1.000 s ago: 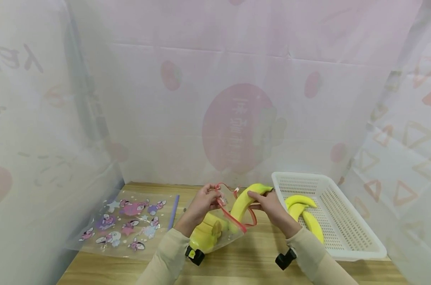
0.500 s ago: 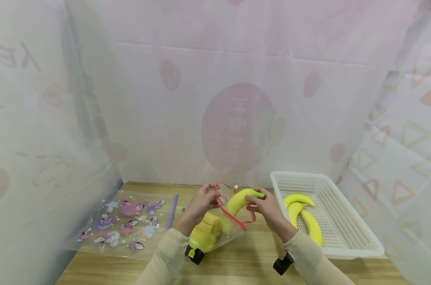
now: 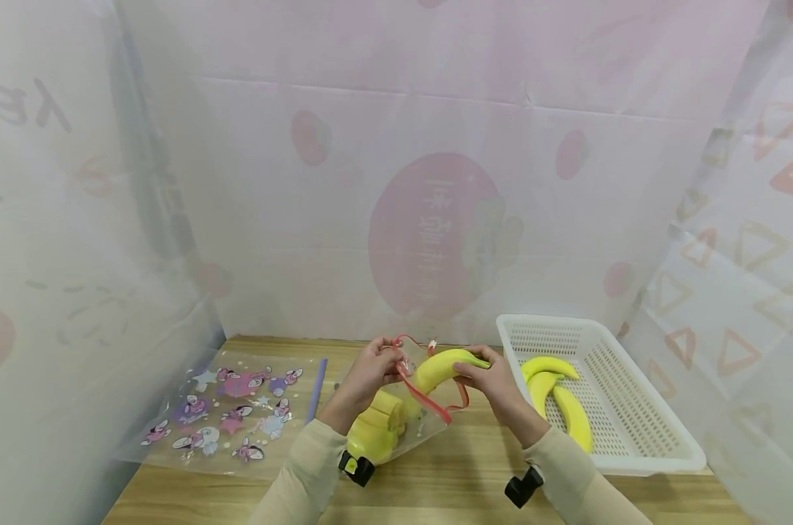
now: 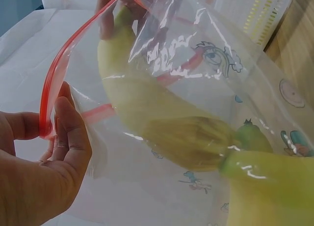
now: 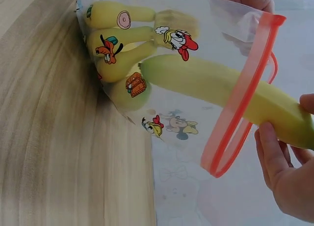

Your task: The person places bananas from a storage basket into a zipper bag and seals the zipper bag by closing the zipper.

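Observation:
My left hand (image 3: 369, 375) pinches the red-edged mouth of a clear zip bag (image 5: 196, 123) printed with cartoon figures. Between the thumb and fingers of my right hand (image 3: 495, 383) is the stem end of a banana (image 3: 444, 367). Most of that banana lies inside the bag, its stem end still outside the red rim, as the right wrist view shows. Deeper in the bag rests a bunch of bananas (image 3: 377, 426), seen through the plastic. In the left wrist view the left thumb and fingers (image 4: 71, 132) hold the red strip, with the banana (image 4: 147, 98) behind the film.
To the right stands a white perforated basket (image 3: 633, 386) with several bananas (image 3: 573, 419) in its left part. Another clear bag (image 3: 232, 408) with pink cartoon prints and a purple slider lies flat on the wooden table (image 3: 449, 488) at left. Printed cloth walls surround the table.
The banana has moved down and left, further into the bag, with the right hand following it. The left hand stays at the bag's rim, nearly still.

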`<act>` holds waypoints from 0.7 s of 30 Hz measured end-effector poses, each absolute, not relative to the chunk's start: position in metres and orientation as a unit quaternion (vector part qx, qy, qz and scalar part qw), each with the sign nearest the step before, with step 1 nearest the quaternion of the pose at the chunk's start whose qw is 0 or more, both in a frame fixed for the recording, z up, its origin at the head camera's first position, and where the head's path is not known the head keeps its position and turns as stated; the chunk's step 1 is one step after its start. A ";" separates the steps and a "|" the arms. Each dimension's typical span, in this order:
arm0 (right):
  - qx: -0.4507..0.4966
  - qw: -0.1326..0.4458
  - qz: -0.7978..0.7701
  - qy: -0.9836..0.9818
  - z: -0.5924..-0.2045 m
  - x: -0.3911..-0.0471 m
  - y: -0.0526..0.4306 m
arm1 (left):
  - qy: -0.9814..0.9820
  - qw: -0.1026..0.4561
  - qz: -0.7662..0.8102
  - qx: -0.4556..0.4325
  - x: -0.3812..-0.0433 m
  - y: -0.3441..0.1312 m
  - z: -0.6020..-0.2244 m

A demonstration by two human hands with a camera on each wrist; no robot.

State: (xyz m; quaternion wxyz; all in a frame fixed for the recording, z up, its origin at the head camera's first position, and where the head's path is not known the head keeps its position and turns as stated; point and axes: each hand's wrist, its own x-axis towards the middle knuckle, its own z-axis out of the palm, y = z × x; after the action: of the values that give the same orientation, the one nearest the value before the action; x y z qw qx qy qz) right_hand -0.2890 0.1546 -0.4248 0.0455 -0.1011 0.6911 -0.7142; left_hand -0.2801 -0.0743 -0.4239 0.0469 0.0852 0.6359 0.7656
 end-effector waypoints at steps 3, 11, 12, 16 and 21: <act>-0.107 0.043 -0.706 0.698 -0.426 -0.289 0.154 | 0.634 0.048 0.767 0.088 -0.280 -0.074 -0.424; -0.115 0.053 -0.678 0.724 -0.434 -0.283 0.144 | 0.636 0.043 0.765 0.088 -0.280 -0.075 -0.422; -0.112 0.057 -0.677 0.725 -0.436 -0.282 0.143 | 0.636 0.043 0.765 0.087 -0.280 -0.074 -0.421; -0.113 0.065 -0.668 0.733 -0.441 -0.281 0.138 | 0.637 0.046 0.765 0.088 -0.279 -0.074 -0.421; -0.152 0.077 -0.582 0.795 -0.446 -0.283 0.138 | 0.638 0.048 0.763 0.089 -0.279 -0.074 -0.420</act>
State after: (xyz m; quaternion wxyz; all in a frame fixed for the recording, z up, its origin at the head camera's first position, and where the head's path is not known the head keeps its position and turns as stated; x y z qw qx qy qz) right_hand -0.2828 0.1383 -0.4463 0.0768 -0.1522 0.7949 -0.5823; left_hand -0.2787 -0.0736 -0.4197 0.0481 0.0894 0.6381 0.7632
